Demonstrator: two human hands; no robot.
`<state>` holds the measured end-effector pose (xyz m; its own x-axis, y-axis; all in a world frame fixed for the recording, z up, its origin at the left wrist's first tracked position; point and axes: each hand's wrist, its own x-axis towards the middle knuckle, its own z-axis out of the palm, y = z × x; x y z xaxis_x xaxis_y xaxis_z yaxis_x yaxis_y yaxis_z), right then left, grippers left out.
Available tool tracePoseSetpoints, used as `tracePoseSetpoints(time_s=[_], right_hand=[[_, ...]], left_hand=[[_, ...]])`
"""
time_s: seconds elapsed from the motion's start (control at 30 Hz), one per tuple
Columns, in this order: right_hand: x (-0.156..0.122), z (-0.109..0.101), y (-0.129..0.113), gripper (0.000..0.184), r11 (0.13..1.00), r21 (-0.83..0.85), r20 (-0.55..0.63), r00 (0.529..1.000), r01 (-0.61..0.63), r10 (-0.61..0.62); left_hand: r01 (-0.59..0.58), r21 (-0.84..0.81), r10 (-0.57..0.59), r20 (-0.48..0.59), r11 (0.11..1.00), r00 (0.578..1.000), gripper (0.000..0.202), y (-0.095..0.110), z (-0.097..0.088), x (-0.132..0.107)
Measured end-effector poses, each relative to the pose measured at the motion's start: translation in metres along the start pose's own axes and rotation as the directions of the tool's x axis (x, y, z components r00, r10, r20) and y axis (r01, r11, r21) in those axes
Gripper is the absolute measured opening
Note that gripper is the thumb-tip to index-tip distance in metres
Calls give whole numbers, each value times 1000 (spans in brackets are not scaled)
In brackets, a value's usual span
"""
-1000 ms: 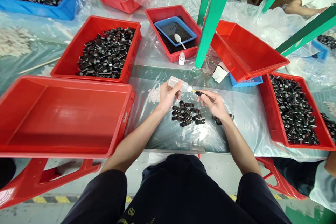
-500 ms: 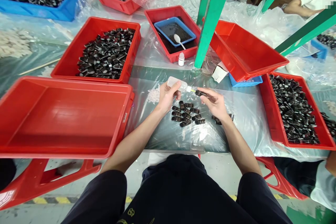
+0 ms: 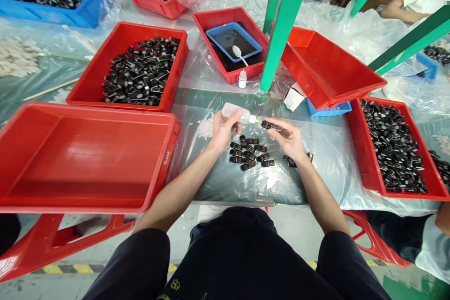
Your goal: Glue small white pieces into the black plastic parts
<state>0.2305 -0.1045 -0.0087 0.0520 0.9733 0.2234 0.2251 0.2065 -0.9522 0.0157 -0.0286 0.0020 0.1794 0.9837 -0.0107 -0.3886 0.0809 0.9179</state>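
Note:
My left hand (image 3: 222, 130) is wrapped round a small clear squeeze bottle (image 3: 236, 112) lying sideways, its nozzle pointing right. My right hand (image 3: 288, 138) pinches a small black part (image 3: 267, 125) by its end, and the nozzle tip touches that part. Below the hands several black parts (image 3: 249, 153) lie in a loose cluster on the plastic-covered table, with a few more (image 3: 291, 161) partly hidden under my right wrist.
An empty red bin (image 3: 80, 154) sits at the left, and red bins of black parts at the back left (image 3: 140, 70) and right (image 3: 393, 145). A green post (image 3: 281, 23) rises behind. A tilted red bin (image 3: 326, 65), a small white bottle (image 3: 242, 78) and another person's arm (image 3: 397, 9) are farther back.
My right hand has turned slightly and lifted the black part a little toward the nozzle; the left hand and bottle have hardly moved.

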Motion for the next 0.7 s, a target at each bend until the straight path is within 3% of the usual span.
tracePoseSetpoints(time_s=[0.7], right_hand=[[1,-1,2,36,1000,-27,-30,999,-13,12]], left_hand=[[-6,16,6,-8,1000,1000,59,2,0,0]])
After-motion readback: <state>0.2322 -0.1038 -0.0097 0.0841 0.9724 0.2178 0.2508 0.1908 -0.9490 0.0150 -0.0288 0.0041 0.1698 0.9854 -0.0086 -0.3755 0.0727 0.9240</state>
